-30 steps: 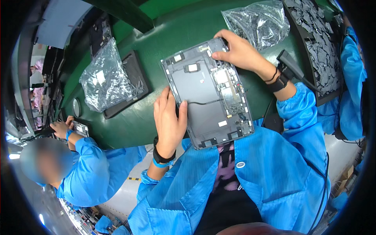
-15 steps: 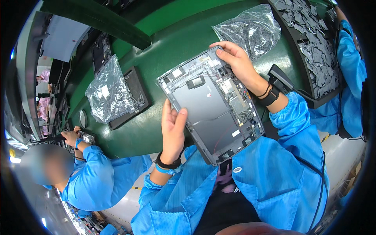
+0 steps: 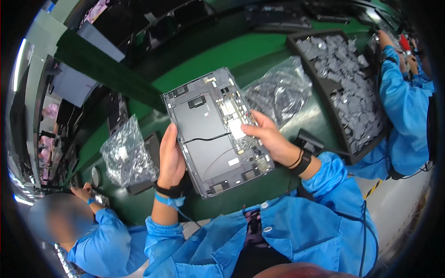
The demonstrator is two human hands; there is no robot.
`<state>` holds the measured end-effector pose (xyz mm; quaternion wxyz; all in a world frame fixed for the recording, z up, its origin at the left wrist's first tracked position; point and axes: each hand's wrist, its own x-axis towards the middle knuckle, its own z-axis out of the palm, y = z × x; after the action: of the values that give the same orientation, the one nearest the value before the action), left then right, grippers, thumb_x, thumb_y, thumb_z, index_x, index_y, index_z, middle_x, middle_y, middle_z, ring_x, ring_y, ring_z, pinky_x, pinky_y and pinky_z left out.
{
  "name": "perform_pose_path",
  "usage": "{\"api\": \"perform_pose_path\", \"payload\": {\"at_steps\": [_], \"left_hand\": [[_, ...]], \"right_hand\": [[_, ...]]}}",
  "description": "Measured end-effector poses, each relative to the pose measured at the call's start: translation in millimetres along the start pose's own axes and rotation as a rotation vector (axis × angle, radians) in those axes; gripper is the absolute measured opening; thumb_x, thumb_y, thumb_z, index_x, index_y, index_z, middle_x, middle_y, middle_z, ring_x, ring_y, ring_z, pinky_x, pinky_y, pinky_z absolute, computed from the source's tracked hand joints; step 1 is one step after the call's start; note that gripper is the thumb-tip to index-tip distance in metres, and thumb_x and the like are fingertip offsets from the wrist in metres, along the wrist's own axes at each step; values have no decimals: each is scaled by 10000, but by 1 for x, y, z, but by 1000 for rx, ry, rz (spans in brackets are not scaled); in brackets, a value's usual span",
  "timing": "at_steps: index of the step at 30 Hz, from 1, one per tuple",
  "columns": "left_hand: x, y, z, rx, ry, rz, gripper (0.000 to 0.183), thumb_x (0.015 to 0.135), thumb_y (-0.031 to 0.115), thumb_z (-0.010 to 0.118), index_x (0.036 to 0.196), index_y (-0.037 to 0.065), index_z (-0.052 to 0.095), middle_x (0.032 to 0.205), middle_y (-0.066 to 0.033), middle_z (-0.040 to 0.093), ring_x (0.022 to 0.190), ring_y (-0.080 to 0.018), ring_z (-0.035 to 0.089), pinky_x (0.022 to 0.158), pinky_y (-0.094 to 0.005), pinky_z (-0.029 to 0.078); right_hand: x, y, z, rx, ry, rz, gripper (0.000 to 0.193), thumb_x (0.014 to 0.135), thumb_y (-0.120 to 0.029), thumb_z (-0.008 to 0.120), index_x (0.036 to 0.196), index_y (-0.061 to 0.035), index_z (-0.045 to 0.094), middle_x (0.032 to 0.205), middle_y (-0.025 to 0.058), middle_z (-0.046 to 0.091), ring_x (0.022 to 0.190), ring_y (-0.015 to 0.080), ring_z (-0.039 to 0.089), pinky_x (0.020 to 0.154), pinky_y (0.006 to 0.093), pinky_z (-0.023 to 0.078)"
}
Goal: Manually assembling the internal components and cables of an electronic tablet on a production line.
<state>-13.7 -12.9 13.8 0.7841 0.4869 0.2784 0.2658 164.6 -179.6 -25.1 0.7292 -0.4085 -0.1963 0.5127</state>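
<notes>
Between my hands, above the green bench, is an opened tablet housing point(image 3: 197, 160), dark grey with its inside facing up. A circuit board point(image 3: 228, 107) with silvery shields runs along its right side. A black ribbon cable point(image 3: 204, 139) crosses the bare panel toward that board. My left hand point(image 3: 170, 157) grips the left edge, thumb along the rim. At the right edge, my right hand point(image 3: 274, 139) holds on with the thumb over the board; its other fingers are mostly hidden beneath.
Clear plastic bags lie left point(image 3: 127, 155) and right point(image 3: 280, 90) of the tablet. Beyond the right bag, a black tray point(image 3: 324, 88) holds several grey pieces. A small black device point(image 3: 309, 140) stands by my right wrist. Co-workers in blue sleeves point(image 3: 408, 92) flank me; a green post point(image 3: 111, 69) slants across the back left.
My right hand has shifted from the tablet's top corner to its right edge. The tablet is turned more upright, and the black cable now lies across its panel. The view has tilted up.
</notes>
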Motion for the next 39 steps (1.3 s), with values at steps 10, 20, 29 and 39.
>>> {"api": "perform_pose_path", "payload": {"at_steps": [10, 20, 29, 39], "left_hand": [[66, 6, 7, 21, -55, -150, 320, 977, 116, 488, 1251, -47, 507, 1175, -142, 623, 1026, -213, 640, 895, -352, 542], [231, -21, -31, -80, 198, 62, 403, 968, 185, 535, 1269, -65, 439, 1208, -195, 564, 1094, -284, 581, 937, -420, 484], [131, -41, 26, 915, -403, 11, 224, 902, 37, 504, 1082, -10, 630, 930, -78, 676, 730, -93, 585, 645, -239, 485], [113, -54, 20, 1058, -195, 492, 532, 900, 185, 571, 1327, -105, 443, 1347, -289, 498, 1304, -387, 447, 1086, -400, 356]], "right_hand": [[11, -9, -5, 236, 159, -186, 522, 1006, -251, 478, 1441, -11, 319, 1330, 132, 521, 1096, 188, 575, 919, 327, 472], [9, 10, -12, -72, 104, -189, 345, 962, -156, 535, 1273, -14, 488, 1174, 111, 610, 810, 121, 597, 710, 257, 484], [6, 14, -8, -343, -57, -143, 226, 945, -99, 564, 1158, -25, 576, 1026, 65, 671, 761, 74, 584, 668, 212, 472], [4, -39, 19, -466, -169, -73, 198, 951, -112, 570, 1120, -18, 611, 974, 58, 690, 719, 68, 596, 637, 215, 488]]}}
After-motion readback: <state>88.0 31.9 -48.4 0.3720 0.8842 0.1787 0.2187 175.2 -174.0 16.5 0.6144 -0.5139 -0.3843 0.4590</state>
